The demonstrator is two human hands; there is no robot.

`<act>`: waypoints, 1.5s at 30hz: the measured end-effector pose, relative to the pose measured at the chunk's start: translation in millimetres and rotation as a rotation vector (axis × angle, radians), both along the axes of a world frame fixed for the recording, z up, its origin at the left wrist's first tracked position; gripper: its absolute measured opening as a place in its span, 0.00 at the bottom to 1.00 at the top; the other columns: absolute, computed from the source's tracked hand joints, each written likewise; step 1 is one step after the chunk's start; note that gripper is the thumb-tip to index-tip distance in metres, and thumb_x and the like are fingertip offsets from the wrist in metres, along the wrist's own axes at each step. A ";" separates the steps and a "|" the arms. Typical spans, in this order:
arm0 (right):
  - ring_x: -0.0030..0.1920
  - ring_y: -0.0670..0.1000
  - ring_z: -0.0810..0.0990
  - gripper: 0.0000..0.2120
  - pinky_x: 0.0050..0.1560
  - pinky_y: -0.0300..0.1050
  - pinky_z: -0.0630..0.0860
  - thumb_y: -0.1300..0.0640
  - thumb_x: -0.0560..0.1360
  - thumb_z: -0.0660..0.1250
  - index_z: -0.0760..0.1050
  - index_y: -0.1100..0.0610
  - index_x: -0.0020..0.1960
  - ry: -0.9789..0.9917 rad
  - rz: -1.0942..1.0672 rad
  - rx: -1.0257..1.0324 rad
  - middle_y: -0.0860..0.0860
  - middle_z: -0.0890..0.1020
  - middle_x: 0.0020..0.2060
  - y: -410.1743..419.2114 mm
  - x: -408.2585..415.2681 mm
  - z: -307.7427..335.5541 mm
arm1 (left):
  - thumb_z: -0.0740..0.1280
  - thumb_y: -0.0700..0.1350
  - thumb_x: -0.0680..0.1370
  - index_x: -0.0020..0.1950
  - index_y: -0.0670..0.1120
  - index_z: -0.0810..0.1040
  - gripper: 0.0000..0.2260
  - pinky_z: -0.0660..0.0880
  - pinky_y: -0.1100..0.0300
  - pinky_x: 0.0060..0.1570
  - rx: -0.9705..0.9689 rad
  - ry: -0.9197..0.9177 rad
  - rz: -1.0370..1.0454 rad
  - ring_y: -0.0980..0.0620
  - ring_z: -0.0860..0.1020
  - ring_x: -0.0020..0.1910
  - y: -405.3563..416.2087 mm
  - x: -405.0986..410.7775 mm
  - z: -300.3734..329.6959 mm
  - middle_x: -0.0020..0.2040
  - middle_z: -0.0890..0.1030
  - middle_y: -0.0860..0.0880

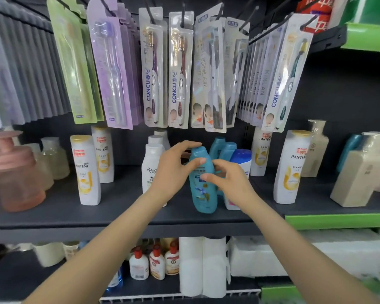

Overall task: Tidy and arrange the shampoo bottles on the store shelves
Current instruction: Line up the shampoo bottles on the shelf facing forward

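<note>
A teal shampoo bottle (203, 194) stands at the front of the dark shelf (123, 212), tilted a little. My left hand (176, 170) grips its cap and upper part, thumb and fingers curled round it. My right hand (230, 181) holds the bottle's right side at label height. Behind it stand two more teal bottles (223, 150) and a white bottle with a blue cap (241, 159). A white Rejoice bottle (150, 167) is just left of my left hand, partly hidden by it. White Pantene bottles stand at the left (87, 172) and at the right (291, 170).
Packaged toothbrushes (180, 71) hang from hooks right above the bottles. A pink pump bottle (13, 174) sits far left, beige bottles (358, 178) far right. The lower shelf holds paper rolls (202, 266) and small red-capped bottles (156, 262). Green shelf edges (336, 221) are at the right.
</note>
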State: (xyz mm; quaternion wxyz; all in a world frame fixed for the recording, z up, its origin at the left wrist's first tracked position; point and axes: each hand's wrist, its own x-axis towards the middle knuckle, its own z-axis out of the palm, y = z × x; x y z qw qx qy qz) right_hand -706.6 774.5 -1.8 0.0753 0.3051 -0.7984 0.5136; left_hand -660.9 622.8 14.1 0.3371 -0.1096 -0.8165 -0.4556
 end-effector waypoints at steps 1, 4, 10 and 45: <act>0.48 0.48 0.83 0.09 0.49 0.50 0.80 0.57 0.73 0.70 0.79 0.53 0.52 -0.066 0.015 -0.043 0.50 0.84 0.46 -0.7 2.7 -1.3 | 0.69 0.43 0.75 0.61 0.52 0.75 0.16 0.69 0.78 0.47 0.010 -0.020 -0.034 0.63 0.75 0.51 -0.9 2.7 -3.6 0.54 0.77 0.58; 0.47 0.47 0.83 0.08 0.46 0.49 0.82 0.58 0.74 0.69 0.78 0.55 0.53 -0.221 0.067 -0.149 0.50 0.84 0.45 -4.9 11.5 -3.9 | 0.68 0.42 0.76 0.69 0.54 0.67 0.24 0.74 0.69 0.54 -0.012 -0.054 -0.115 0.62 0.73 0.59 -4.6 8.5 -16.6 0.62 0.74 0.56; 0.48 0.52 0.84 0.10 0.44 0.50 0.82 0.59 0.76 0.67 0.77 0.61 0.55 -0.382 0.030 -0.345 0.55 0.84 0.49 -13.2 15.7 -4.6 | 0.72 0.44 0.73 0.73 0.56 0.61 0.32 0.69 0.64 0.64 -0.198 -0.125 -0.109 0.60 0.66 0.67 -16.5 17.7 -38.2 0.71 0.63 0.59; 0.48 0.51 0.84 0.12 0.41 0.46 0.83 0.55 0.75 0.69 0.76 0.58 0.55 -0.433 -0.058 -0.581 0.55 0.82 0.50 3.1 19.4 18.2 | 0.68 0.49 0.70 0.56 0.47 0.78 0.16 0.81 0.51 0.44 0.523 -0.365 -0.293 0.50 0.82 0.52 -30.5 50.6 -30.0 0.51 0.82 0.46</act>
